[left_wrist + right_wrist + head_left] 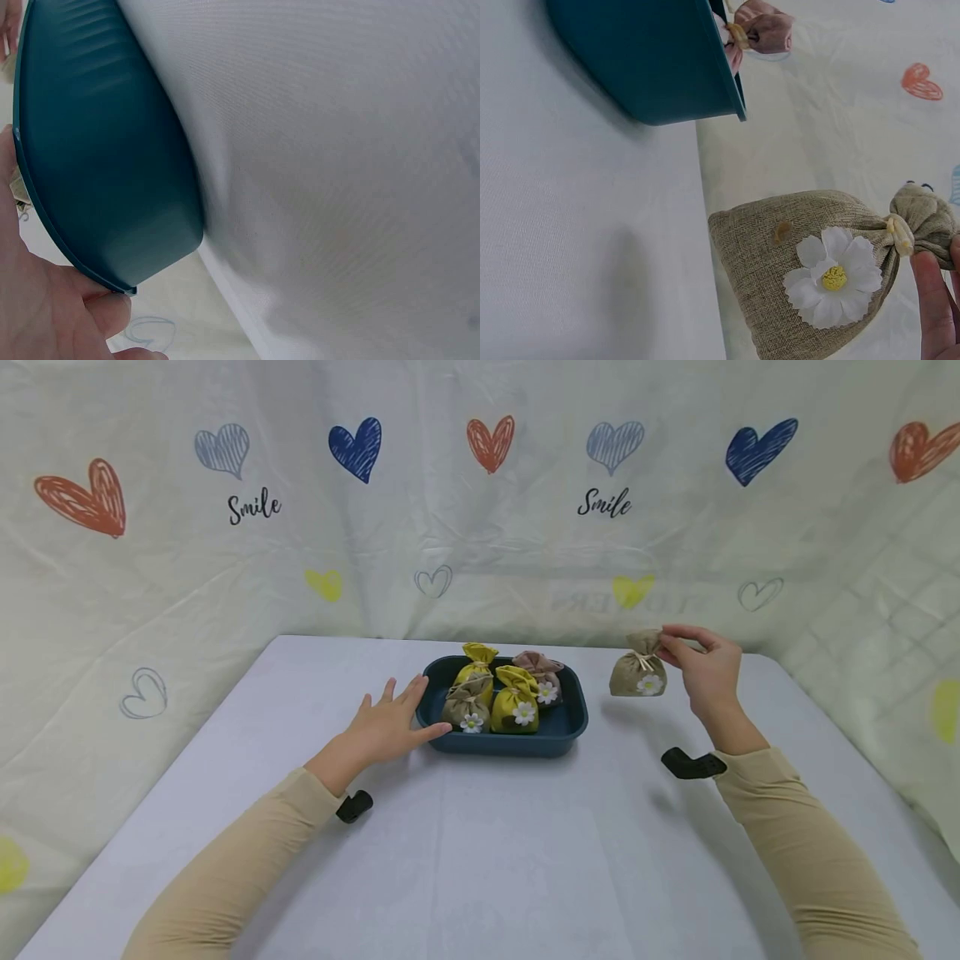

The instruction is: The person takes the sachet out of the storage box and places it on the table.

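So, right hand [708, 672] has thumb and fingertips closed in a pinch on the neck of a beige bag [626, 678], bag held up off the table [510, 860], at about 2 o'clock from the tray [517, 746]. White flower [834, 277] on the bag's front (yellow middle, clear in the right wrist view). Left hand [382, 727] at the tray's 9 o'clock end, wide open, fingers spread and mostly straight, touching the rim, thumb towards 8 o'clock. Four more bags inside the tray: back yellow bag [471, 670] at 11, pink bag [552, 675] at 2, front yellow bag [510, 708] at 5, brown bag [467, 702] at 8. Behind the table, at 12 o'clock, a pale cloth [420, 518] printed with hearts and "Smile"
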The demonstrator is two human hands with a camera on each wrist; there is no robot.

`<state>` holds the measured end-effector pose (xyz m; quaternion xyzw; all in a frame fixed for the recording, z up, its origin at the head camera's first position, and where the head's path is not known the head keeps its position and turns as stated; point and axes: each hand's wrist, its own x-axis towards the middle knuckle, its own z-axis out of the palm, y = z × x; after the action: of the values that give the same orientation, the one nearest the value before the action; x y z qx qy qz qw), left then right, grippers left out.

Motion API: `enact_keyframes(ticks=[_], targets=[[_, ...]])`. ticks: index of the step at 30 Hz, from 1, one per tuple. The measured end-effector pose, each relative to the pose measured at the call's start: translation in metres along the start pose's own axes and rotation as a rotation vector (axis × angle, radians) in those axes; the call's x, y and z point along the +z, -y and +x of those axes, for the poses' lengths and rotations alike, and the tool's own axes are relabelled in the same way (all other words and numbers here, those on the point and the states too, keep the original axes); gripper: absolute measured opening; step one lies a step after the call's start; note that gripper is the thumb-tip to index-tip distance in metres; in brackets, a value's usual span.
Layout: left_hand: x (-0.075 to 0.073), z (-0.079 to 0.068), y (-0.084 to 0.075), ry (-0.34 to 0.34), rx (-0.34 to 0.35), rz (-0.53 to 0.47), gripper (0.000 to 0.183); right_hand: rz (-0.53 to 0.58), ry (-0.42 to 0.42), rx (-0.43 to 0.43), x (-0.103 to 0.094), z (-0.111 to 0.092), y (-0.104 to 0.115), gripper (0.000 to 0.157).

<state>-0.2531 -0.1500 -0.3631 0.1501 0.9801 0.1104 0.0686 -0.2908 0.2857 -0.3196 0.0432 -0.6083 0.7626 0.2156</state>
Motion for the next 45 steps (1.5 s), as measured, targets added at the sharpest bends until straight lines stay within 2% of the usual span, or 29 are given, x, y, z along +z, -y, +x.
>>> enact_keyframes(ticks=[16, 28, 37, 45], targets=[[0.001, 0.005, -0.001, 0.004, -0.004, 0.018, 0.103, 0.076, -0.090, 0.082, -0.020, 0.014, -0.017, 0.017], [0.000, 0.003, -0.002, 0.007, -0.008, 0.018, 0.102, 0.141, -0.117, 0.073, -0.037, 0.024, -0.026, 0.022], [0.000, 0.002, -0.002, 0.002, -0.012, 0.011, 0.102, 0.138, -0.134, 0.121, -0.054, 0.027, -0.028, 0.017], [0.000, 0.003, -0.001, 0.005, -0.013, 0.010, 0.102, 0.201, -0.153, 0.124, -0.066, 0.031, -0.031, 0.014]])
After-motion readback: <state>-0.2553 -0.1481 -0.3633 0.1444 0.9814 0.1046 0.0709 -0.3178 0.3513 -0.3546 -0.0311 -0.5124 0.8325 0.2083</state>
